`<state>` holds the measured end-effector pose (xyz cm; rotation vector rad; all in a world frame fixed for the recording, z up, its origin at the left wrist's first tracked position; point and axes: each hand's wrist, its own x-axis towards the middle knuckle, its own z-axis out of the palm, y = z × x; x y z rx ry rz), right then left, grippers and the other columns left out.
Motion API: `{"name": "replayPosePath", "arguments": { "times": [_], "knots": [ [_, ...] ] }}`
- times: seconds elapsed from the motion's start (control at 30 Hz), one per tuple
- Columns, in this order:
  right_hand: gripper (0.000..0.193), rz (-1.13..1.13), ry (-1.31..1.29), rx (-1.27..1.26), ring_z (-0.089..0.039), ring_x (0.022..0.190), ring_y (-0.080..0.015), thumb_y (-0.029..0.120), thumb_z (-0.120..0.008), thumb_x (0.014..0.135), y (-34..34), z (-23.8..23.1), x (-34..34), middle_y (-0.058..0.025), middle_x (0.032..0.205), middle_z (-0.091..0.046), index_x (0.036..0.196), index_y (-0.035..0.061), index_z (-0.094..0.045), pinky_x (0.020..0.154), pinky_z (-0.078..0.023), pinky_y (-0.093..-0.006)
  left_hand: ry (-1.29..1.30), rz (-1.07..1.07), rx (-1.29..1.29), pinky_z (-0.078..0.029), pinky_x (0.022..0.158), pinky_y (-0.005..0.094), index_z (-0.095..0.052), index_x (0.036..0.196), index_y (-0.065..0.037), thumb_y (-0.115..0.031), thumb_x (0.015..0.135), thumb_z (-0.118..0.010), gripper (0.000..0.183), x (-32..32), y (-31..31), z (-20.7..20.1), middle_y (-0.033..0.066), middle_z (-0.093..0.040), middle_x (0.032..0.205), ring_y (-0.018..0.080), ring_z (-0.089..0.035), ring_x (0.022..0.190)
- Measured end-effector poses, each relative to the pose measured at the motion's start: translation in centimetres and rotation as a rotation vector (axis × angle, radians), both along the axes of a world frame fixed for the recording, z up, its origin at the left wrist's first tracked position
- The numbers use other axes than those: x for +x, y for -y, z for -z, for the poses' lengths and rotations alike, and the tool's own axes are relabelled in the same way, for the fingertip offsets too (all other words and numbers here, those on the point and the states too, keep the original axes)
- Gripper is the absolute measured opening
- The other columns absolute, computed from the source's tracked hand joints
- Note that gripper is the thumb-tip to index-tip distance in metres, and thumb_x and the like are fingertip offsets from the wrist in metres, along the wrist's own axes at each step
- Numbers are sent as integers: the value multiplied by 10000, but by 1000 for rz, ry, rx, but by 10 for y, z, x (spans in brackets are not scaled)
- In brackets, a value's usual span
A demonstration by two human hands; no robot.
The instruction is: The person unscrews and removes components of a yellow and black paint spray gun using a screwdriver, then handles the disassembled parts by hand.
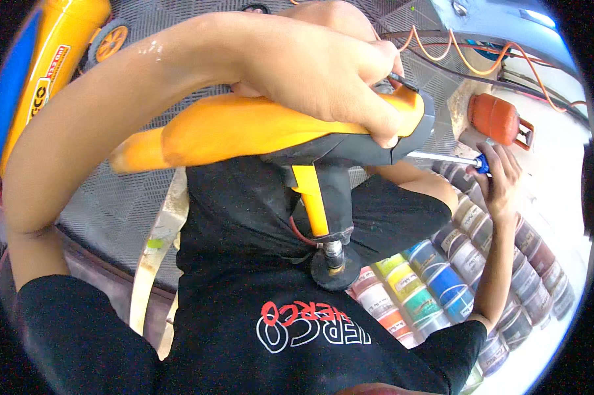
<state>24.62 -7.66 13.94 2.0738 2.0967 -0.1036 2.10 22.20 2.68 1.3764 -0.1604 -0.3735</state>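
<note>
My left hand (336, 72) is wrapped over a yellow and black power polisher (238, 128), which lies across my lap with its long yellow body toward the left. Its neck points down toward my shirt and ends in a round black pad (336, 268). At the right, my right hand (501, 174) grips a screwdriver (445, 158) by its blue handle. The metal shaft reaches left to the polisher's black end; the tip is hidden there, so I cannot tell what it touches. A small dark part (403, 81) shows beside my left fingers.
Several rows of lidded paint jars (451, 289) stand at the right, below an orange gas cylinder (494, 118). A yellow tank (63, 59) and a wheel (109, 43) are at the upper left. An orange coiled hose (471, 62) hangs near a blue panel (501, 23). Grey grid flooring (129, 207) lies underneath.
</note>
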Motion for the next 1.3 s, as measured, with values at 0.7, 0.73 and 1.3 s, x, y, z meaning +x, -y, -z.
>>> {"name": "replayPosePath", "arguments": {
  "times": [0.7, 0.73, 1.3],
  "knots": [
    [323, 515, -199, 128, -630, 704, -297, 116, -745, 837, 76, 9, -26, -143, 885, -659, 1123, 17, -631, 668, -509, -379, 124, -101, 302, -420, 1014, 290, -420, 1316, -8, -219, 889, -758, 584, -11, 11, 1, 88, -505, 1186, 166, -518, 1146],
    [245, 858, -345, 155, -611, 681, -169, 113, -702, 899, 78, 8, -46, -66, 830, -634, 1108, 16, -619, 623, -489, -307, 47, -84, 214, -422, 1013, 284, -419, 1319, -12, -218, 894, -756, 581, -13, 10, -3, 79, -516, 1185, 158, -523, 1135],
    [440, 1038, -1540, 431, -522, 676, -45, 138, -847, 808, -58, 60, -145, 12, 872, -522, 1028, 79, -471, 557, -433, -200, 187, -24, 475, -416, 1030, 369, -401, 1357, -13, -364, 958, -673, 597, -13, 12, -13, 203, -548, 1252, 280, -555, 1220]
  ]
}}
